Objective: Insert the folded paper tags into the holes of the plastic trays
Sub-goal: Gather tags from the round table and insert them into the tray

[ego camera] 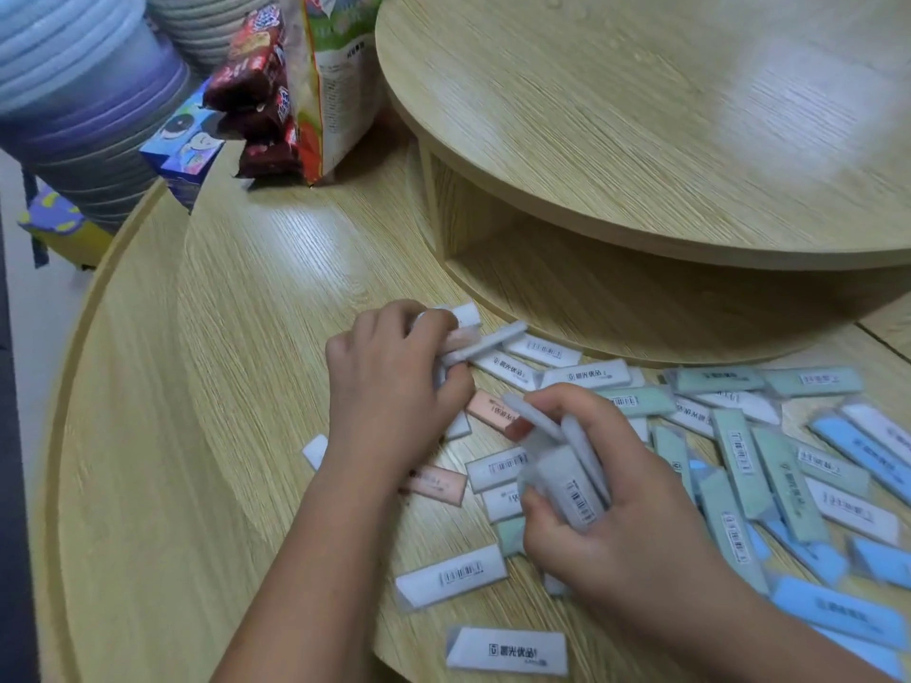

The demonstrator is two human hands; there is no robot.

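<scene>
The person's left hand (389, 386) is curled over a small clutch of white and pink folded paper tags (468, 332). The fingers are closed round them, and the ends of the tags stick out on the far side. The right hand (626, 515), nearer and to the right, is also closed. Its thumb and fingers wrap a fanned bundle of white barcode-printed tags (574, 490), held upright, probably so that the edges can be squared or one tag peeled off.

The rest of the tags lie loose on the pale wood-grain round table (197, 386). White ones are scattered between and near the hands, one long white tag (508, 650) sits at the near edge, and a pink tag (436, 483) is partly under the left wrist. The pale green tags (739, 451) and the sky-blue tags (833, 611) overlap in a heap to the right. That rough grouping by colour suggests sorting or gathering, with both hands collecting a batch before any insertion.

No tray hole shows near the hands. A stack of pale round plastic dishes (74, 91) at the far left may be the trays, well apart from the tags, though blur makes this uncertain. Beside it stand dark red snack packets (266, 91) and a blue printed carton (187, 150). A raised round wooden tier (641, 115) fills the far right.
</scene>
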